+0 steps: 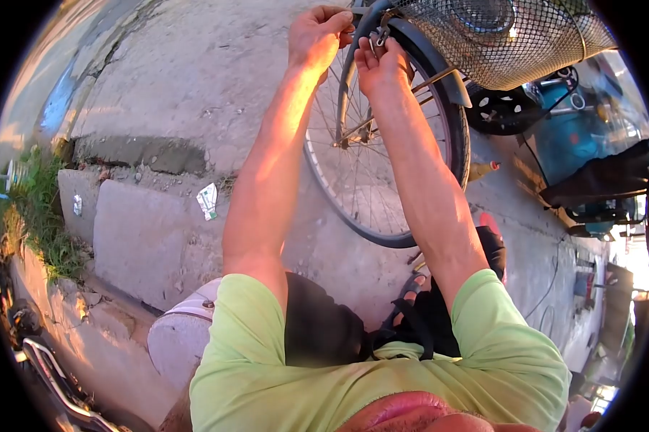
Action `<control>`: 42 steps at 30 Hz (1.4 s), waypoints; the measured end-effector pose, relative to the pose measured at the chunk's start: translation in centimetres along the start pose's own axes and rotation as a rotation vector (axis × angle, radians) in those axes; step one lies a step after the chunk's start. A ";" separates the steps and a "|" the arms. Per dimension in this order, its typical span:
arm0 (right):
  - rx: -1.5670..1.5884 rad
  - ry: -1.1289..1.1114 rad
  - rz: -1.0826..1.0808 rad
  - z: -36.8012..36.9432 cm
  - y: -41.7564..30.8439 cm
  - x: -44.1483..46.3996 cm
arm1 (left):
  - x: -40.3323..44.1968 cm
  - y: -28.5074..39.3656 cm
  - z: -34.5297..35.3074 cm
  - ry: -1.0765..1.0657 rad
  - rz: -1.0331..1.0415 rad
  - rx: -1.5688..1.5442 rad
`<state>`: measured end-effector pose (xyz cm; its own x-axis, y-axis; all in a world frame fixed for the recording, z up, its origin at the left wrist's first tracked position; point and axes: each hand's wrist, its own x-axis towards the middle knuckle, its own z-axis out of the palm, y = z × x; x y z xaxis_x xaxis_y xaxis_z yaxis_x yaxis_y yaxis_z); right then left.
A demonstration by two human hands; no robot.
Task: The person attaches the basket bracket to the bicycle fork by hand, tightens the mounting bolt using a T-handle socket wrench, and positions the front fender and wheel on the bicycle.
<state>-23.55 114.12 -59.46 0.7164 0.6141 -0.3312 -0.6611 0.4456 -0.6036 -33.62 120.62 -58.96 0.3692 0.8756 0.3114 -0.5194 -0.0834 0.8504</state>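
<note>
Silvery metal marks the small part (379, 37) at the upper centre of the frame, held at the fingertips of the right hand (386, 66), beside the dark mudguard (412, 39). The left hand (319, 36) curls near the mudguard's other side; whether it grasps anything cannot be told.

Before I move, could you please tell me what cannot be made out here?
In the head view:
- left hand: its curled fingers hide whether it holds anything
- metal part by the right hand: too small to identify
- basket: cut off by the top edge
</note>
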 end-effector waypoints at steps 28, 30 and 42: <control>0.101 -0.192 -0.042 -0.8 0.4 0.0 | -1.2 -0.7 2.9 -0.057 -0.023 0.082; 0.092 -0.224 -0.037 -1.0 0.4 0.0 | -1.1 -1.0 2.8 -0.062 -0.023 0.088; 0.198 -0.174 0.017 -0.8 0.7 -0.6 | -0.8 -2.2 2.8 -0.042 0.106 0.266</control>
<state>-24.26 113.46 -60.26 0.6673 0.7175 -0.1999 -0.7155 0.5428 -0.4398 -30.67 118.81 -59.86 0.3582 0.8353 0.4171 -0.3382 -0.3003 0.8919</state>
